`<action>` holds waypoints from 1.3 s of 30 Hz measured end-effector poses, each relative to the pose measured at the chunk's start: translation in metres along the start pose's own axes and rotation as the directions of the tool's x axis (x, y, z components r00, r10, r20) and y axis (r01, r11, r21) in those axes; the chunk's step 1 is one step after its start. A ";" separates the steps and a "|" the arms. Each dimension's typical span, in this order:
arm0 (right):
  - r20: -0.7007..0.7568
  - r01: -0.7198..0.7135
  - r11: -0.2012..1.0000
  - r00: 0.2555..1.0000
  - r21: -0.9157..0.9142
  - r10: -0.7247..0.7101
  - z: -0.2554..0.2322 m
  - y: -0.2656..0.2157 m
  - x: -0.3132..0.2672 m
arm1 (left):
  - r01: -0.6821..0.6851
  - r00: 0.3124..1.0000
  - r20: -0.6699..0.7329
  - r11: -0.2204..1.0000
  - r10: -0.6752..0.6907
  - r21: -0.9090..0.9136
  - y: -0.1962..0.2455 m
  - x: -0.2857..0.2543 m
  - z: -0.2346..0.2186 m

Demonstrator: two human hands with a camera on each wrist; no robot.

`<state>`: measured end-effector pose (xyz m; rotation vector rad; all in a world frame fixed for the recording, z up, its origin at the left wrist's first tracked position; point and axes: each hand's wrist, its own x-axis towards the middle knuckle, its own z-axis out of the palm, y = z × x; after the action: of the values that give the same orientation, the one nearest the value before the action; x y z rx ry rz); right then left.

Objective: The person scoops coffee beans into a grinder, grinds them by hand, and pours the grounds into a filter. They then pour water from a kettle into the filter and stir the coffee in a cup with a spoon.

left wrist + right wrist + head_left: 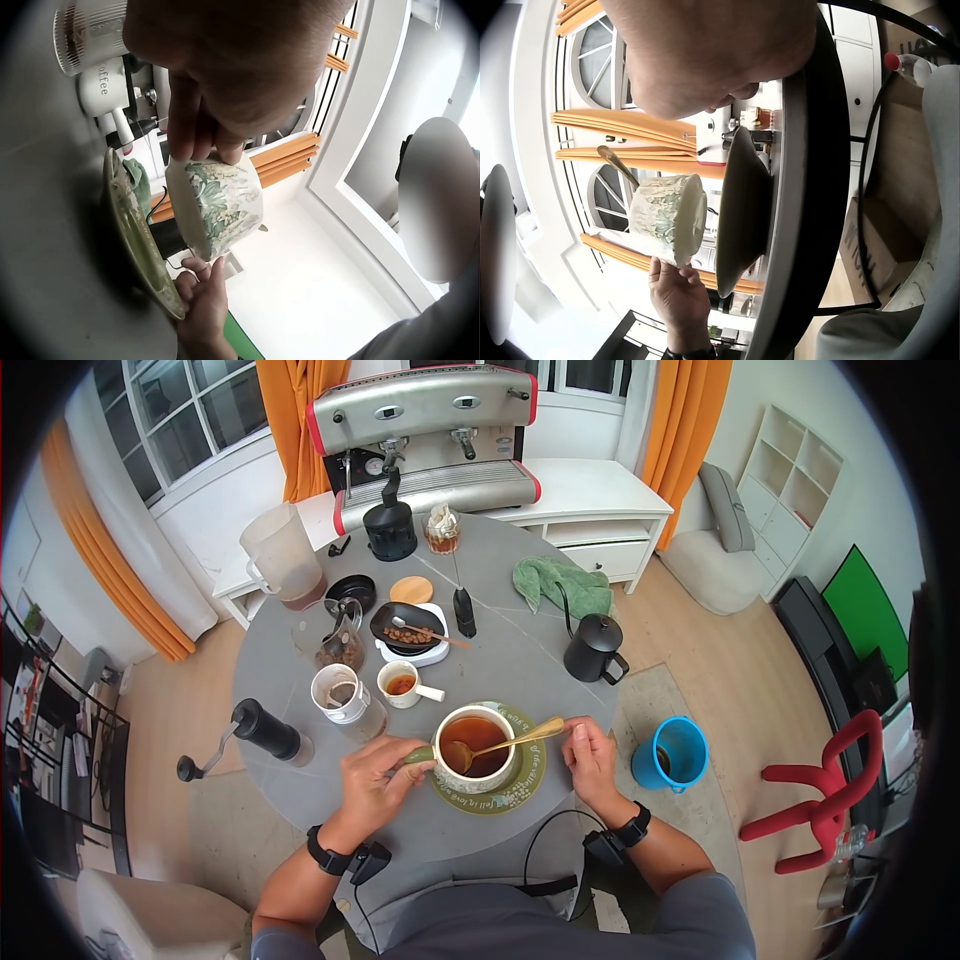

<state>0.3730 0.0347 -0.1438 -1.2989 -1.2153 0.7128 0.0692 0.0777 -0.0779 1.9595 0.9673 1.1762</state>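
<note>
My left hand (385, 775) pinches the green handle of a floral mug (225, 202). Red-brown liquid fills much of the mug, and a gold spoon (525, 736) leans in it, its handle over the rim toward the right. Both wrist views show the mug raised above a green saucer (742, 217), with a gap between them. My right hand (592, 765) hovers beside the spoon's end, fingers loosely bent and holding nothing; the right wrist view shows the spoon (619, 166) apart from it.
Left of the mug stand a small cup (400, 695), a white canister (352, 710) and a hand grinder (265, 730). Behind are a scale (430, 653) with a dish of beans, and a glass server (340, 645). A black kettle (592, 650) stands at the right edge.
</note>
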 end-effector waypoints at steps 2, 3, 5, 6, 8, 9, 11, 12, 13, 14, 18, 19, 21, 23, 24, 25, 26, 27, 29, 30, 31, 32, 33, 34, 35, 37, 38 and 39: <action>0.004 0.000 1.000 1.000 0.023 0.000 0.000 0.001 0.000 | 0.017 1.000 0.010 1.000 -0.016 -0.022 -0.008 -0.003 0.004; 0.002 -0.001 1.000 1.000 0.022 0.001 0.000 0.000 0.000 | 0.012 1.000 0.022 1.000 -0.012 -0.013 -0.010 -0.004 0.006; 0.004 0.015 1.000 1.000 0.009 -0.015 0.000 -0.002 0.000 | 0.009 0.999 0.039 1.000 -0.008 -0.007 -0.015 -0.004 0.009; -0.002 0.008 1.000 1.000 0.006 -0.008 0.001 -0.002 0.001 | 0.032 0.999 0.026 0.999 -0.032 -0.018 -0.017 -0.005 0.011; 0.013 -0.052 0.998 0.999 0.029 0.052 0.001 -0.004 -0.001 | 0.069 0.996 0.062 0.996 -0.066 -0.051 -0.019 -0.009 0.015; 0.019 -0.059 0.997 0.998 0.043 0.058 0.000 -0.001 -0.002 | 0.064 0.997 0.050 0.998 -0.064 -0.005 -0.021 -0.009 0.014; 0.015 -0.071 0.996 0.997 0.052 0.071 -0.001 0.002 -0.003 | 0.067 0.997 0.042 0.997 -0.068 0.022 -0.022 -0.009 0.019; 0.020 -0.067 0.996 0.998 0.053 0.066 0.001 0.002 -0.002 | 0.074 0.997 0.032 0.997 -0.075 0.013 -0.022 -0.009 0.020; 0.012 -0.052 0.997 0.999 0.060 0.051 0.003 0.004 -0.001 | 0.081 0.995 0.062 0.997 -0.080 -0.019 -0.023 -0.010 0.021; 0.008 -0.031 0.997 1.000 0.066 0.030 0.003 0.005 0.000 | 0.104 0.994 0.046 0.994 -0.102 -0.040 -0.025 -0.011 0.021; 0.019 -0.041 0.999 0.999 0.012 0.041 0.001 0.000 0.001 | 0.152 0.988 0.014 0.984 -0.152 -0.088 -0.029 -0.011 0.026; 0.018 -0.043 0.999 0.999 0.011 0.043 0.001 -0.001 0.000 | 0.154 0.988 0.016 0.984 -0.153 -0.089 -0.028 -0.011 0.025; 0.015 -0.048 0.999 0.999 0.024 0.047 0.002 -0.002 0.001 | 0.132 0.991 0.037 0.990 -0.130 -0.049 -0.027 -0.009 0.024; 0.013 -0.044 0.999 0.999 0.015 0.044 0.000 -0.004 0.000 | 0.152 0.988 0.040 0.987 -0.151 -0.043 -0.025 -0.008 0.025; 0.015 -0.038 0.999 0.999 0.013 0.037 0.001 -0.005 0.001 | 0.172 0.984 0.039 0.985 -0.171 -0.031 -0.023 -0.008 0.023; 0.029 -0.029 0.999 0.999 0.029 0.028 0.002 -0.005 0.001 | 0.172 0.985 0.023 0.985 -0.172 -0.013 -0.023 -0.007 0.022; 0.012 -0.035 0.999 0.999 0.030 0.035 0.002 -0.003 0.001 | 0.151 0.987 0.044 0.988 -0.151 0.004 -0.025 -0.007 0.022; -0.002 -0.039 0.999 0.999 0.033 0.039 0.003 -0.002 0.000 | 0.132 0.989 0.061 0.991 -0.133 0.024 -0.027 -0.008 0.021; 0.011 -0.042 0.998 0.999 0.053 0.042 0.002 -0.001 0.000 | 0.127 0.990 0.056 0.991 -0.129 0.044 -0.031 -0.009 0.022; -0.001 -0.062 0.997 0.998 0.048 0.062 0.002 0.000 -0.001 | 0.123 0.989 0.080 0.992 -0.126 0.034 -0.032 -0.009 0.022; 0.020 -0.045 0.997 0.999 0.066 0.044 0.002 0.000 0.000 | 0.120 0.991 0.055 0.991 -0.123 0.056 -0.031 -0.008 0.022; 0.020 -0.045 0.998 0.999 0.048 0.044 0.001 0.000 0.000 | 0.107 0.992 0.067 0.993 -0.110 0.045 -0.030 -0.007 0.024; 0.016 -0.045 0.999 0.999 0.025 0.045 0.000 -0.001 0.000 | 0.094 0.992 0.081 0.995 -0.096 0.029 -0.029 -0.007 0.024; 0.030 -0.032 0.999 0.999 0.031 0.031 0.001 -0.001 0.000 | 0.091 0.994 0.063 0.995 -0.093 0.037 -0.028 -0.007 0.024; 0.035 -0.020 1.000 0.999 0.002 0.019 0.001 -0.002 0.000 | 0.086 0.992 0.088 0.996 -0.089 0.033 -0.027 -0.007 0.023; 0.048 0.003 1.000 0.999 -0.027 -0.001 0.001 -0.001 0.000 | 0.080 0.991 0.101 0.996 -0.083 0.029 -0.025 -0.008 0.022; 0.046 -0.002 0.999 0.999 -0.033 0.004 0.001 0.001 0.000 | 0.073 0.992 0.103 0.997 -0.076 0.031 -0.022 -0.008 0.021; 0.042 -0.004 0.999 0.999 -0.038 0.005 0.001 0.002 0.001 | 0.063 0.992 0.104 0.997 -0.066 0.033 -0.019 -0.008 0.020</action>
<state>0.3727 0.0361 -0.1452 -1.3241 -1.2660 0.7269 0.0798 0.0777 -0.1048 1.9775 0.9900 1.0178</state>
